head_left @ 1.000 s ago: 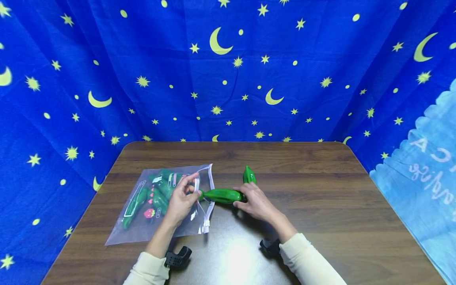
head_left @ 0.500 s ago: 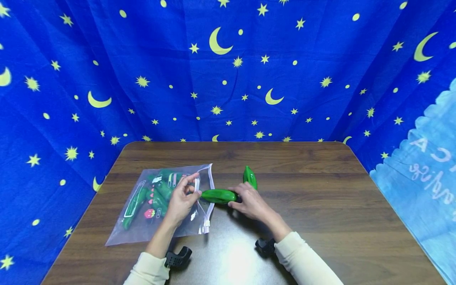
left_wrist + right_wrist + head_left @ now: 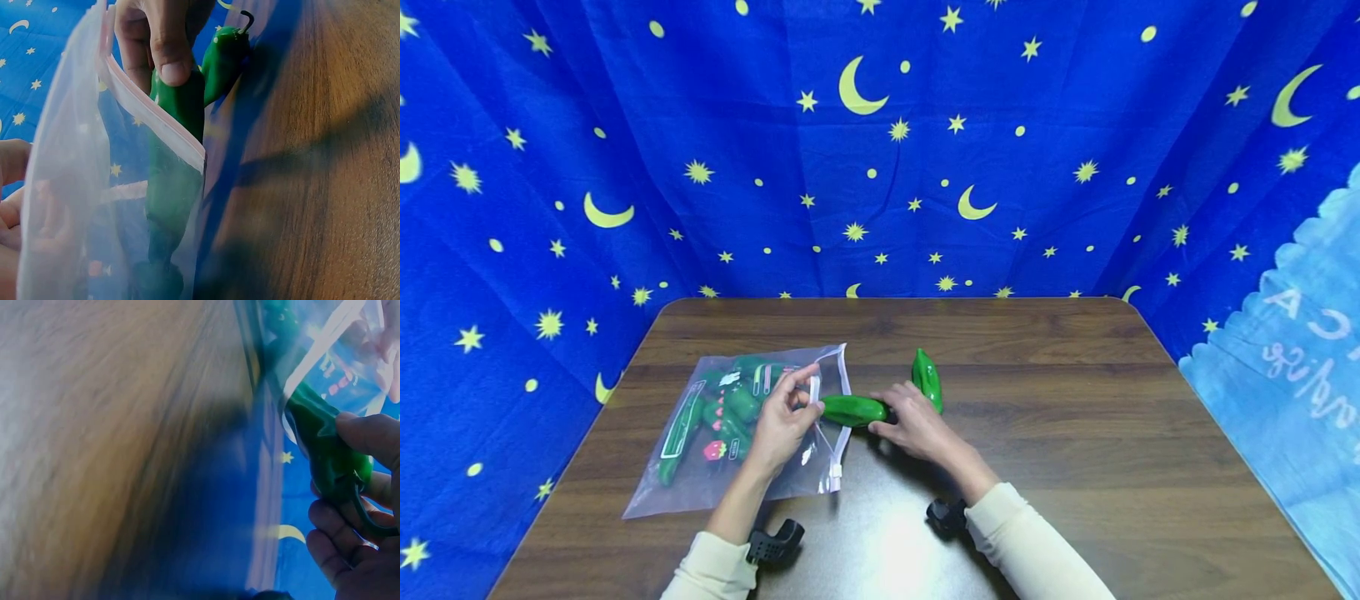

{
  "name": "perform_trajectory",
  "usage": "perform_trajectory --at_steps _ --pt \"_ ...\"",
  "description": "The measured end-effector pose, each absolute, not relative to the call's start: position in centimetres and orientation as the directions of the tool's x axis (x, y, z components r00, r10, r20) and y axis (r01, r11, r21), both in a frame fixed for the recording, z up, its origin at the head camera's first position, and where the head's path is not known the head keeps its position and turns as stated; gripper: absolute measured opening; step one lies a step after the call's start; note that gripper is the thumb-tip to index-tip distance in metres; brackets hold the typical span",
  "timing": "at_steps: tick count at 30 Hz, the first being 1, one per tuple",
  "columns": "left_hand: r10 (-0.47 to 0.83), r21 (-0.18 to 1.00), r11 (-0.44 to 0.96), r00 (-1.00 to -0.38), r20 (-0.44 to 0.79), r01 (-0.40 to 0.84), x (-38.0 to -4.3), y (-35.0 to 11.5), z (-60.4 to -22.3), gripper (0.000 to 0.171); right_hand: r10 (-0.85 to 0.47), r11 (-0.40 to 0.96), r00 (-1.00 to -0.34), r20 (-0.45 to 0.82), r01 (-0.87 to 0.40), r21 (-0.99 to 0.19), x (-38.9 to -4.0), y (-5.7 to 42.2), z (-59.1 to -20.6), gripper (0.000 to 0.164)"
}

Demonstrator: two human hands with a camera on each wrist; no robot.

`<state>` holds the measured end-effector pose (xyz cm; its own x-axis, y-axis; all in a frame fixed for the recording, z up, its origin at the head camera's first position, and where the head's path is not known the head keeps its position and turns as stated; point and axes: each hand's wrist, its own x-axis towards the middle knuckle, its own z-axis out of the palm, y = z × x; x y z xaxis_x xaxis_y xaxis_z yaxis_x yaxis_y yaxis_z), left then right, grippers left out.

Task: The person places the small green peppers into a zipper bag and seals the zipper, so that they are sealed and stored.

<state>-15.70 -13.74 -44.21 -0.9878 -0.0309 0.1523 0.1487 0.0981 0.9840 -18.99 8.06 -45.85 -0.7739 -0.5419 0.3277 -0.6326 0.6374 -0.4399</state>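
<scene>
My right hand (image 3: 917, 425) grips a shiny green chili pepper (image 3: 853, 411) by its stem end, thumb on one side and fingers on the other. In the left wrist view the lower part of this pepper (image 3: 178, 115) is within the clear zip bag (image 3: 56, 156), seen through the plastic. My left hand (image 3: 782, 425) pinches the upper edge of the bag's mouth between thumb and finger, holding it apart. Several green peppers lie inside the bag, partly blurred by the printed plastic. A second loose pepper (image 3: 928, 383) lies just behind my right hand, its curved stem showing in the left wrist view.
The bag's white slider (image 3: 836, 472) sits at the near end of its zip. All of this rests on a brown wood-grain table (image 3: 1075, 417). A blue curtain (image 3: 880, 167) with moons and stars stands behind it, and a light blue cloth (image 3: 1300, 350) hangs at the right.
My right hand has moved left, carrying the pepper farther into the bag's mouth. More of the loose pepper behind it shows now. My left hand has stayed in place on the bag.
</scene>
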Motion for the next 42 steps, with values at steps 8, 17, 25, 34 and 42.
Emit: perform_trajectory --at_steps 8,17,25,34,42 --pt "-0.044 0.984 0.104 -0.988 0.149 0.144 -15.6 -13.8 -44.2 0.058 -0.528 0.648 -0.788 0.317 -0.615 -0.449 -19.2 7.1 -46.0 0.047" --pt "-0.045 0.988 0.07 -0.989 0.141 0.137 -15.6 -13.9 -44.0 0.058 -0.516 0.654 -0.794 0.322 -0.608 -0.451 -19.5 6.2 -46.2 0.047" --pt "-0.036 0.989 0.064 -0.99 0.138 0.136 -15.6 -14.0 -44.0 0.058 -0.516 0.657 -0.783 0.348 -0.623 -0.425 -19.6 5.4 -46.5 0.046" --pt "-0.046 0.985 0.091 -0.987 0.152 0.147 -15.6 -13.9 -43.8 0.056 -0.508 0.668 -0.781 0.363 -0.624 -0.406 -19.9 4.7 -46.9 0.048" --pt "-0.029 0.981 0.086 -0.984 0.176 0.173 -15.6 -13.9 -43.9 0.056 -0.52 0.688 -0.778 0.353 -0.627 -0.366 -20.1 4.2 -46.9 0.046"
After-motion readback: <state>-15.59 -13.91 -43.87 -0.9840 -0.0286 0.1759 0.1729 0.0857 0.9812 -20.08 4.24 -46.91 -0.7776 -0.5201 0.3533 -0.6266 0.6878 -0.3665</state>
